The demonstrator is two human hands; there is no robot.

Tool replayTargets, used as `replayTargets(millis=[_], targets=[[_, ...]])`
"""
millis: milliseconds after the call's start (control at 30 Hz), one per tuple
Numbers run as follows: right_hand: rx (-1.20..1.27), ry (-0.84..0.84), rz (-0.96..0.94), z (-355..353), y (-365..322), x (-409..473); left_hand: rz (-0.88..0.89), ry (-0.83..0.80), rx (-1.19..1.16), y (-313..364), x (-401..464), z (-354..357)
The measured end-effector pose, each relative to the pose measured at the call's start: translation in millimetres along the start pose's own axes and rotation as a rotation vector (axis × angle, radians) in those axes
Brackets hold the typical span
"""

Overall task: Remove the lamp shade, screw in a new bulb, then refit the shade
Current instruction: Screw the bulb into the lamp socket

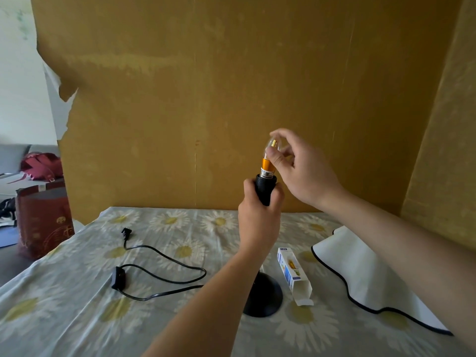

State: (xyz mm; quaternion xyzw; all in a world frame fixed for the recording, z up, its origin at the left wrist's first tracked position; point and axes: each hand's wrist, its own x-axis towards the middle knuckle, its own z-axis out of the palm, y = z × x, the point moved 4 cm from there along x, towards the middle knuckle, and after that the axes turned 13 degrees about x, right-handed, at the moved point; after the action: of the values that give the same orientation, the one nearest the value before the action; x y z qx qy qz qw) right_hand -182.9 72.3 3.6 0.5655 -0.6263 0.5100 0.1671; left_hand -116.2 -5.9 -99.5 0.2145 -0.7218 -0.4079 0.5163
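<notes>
A black table lamp stands on the daisy-print cloth, its round base [265,295] near the middle front. My left hand [260,215] grips the black threaded socket [265,186] at the top of the stem. A candle-shaped bulb [268,164] with a clear glass tip and an orange-gold collar sits upright in the socket. My right hand [301,168] pinches the bulb's glass between thumb and fingers. The white lamp shade [360,274] with black trim lies on its side on the cloth at the right, off the lamp.
An opened white and blue bulb box [293,275] lies between the base and the shade. The lamp's black cord with inline switch [118,276] and plug [126,231] loops over the left of the cloth. A mustard wall rises behind; a red bag [43,222] stands left.
</notes>
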Motion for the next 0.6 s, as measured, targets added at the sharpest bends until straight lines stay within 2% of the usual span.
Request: replayTargets(millis=[233, 600], targets=[[0.08, -0.048, 0.016, 4.9, 2.2, 3.9, -0.002, -0.005, -0.002, -0.9, -0.3, 0.6], [-0.009, -0.152, 0.001, 4.8, 0.4, 10.9, -0.002, -0.01, 0.002, -0.2, -0.4, 0.5]])
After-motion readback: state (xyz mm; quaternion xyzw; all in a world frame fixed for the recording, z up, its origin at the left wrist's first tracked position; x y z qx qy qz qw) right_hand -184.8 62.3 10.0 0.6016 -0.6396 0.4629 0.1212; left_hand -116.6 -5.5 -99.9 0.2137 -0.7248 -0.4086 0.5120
